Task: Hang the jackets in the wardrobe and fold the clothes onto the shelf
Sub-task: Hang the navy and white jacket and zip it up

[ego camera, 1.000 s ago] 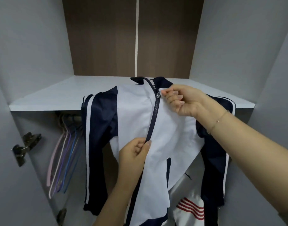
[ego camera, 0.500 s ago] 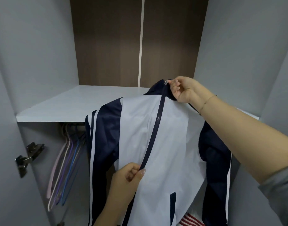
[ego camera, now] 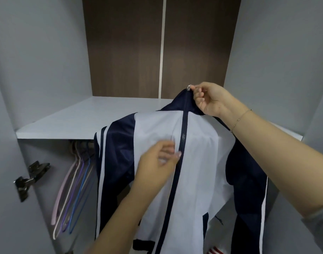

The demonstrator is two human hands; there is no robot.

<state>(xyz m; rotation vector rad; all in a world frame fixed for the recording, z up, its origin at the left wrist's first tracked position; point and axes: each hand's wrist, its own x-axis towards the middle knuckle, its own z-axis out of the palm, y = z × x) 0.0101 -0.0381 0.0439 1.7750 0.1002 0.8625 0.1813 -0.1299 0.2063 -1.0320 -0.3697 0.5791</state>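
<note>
Head view | jacket (ego camera: 199, 162): white front, navy sleeves, zipped | right hand (ego camera: 210, 99) fingers pinching zipper pull (ego camera: 189, 87) | left hand (ego camera: 160, 162) fingers blurred, cannot tell

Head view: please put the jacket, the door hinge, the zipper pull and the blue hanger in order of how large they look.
1. jacket, by far the largest
2. blue hanger, long and thin
3. door hinge
4. zipper pull, smallest, pinched by the right hand

The hinge sits nearer the camera, so its rank against the hanger is unsure.

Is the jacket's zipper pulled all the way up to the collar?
Yes: the zipper pull sits at the collar top, pinched by the right hand, and the jacket front is closed below.
</note>
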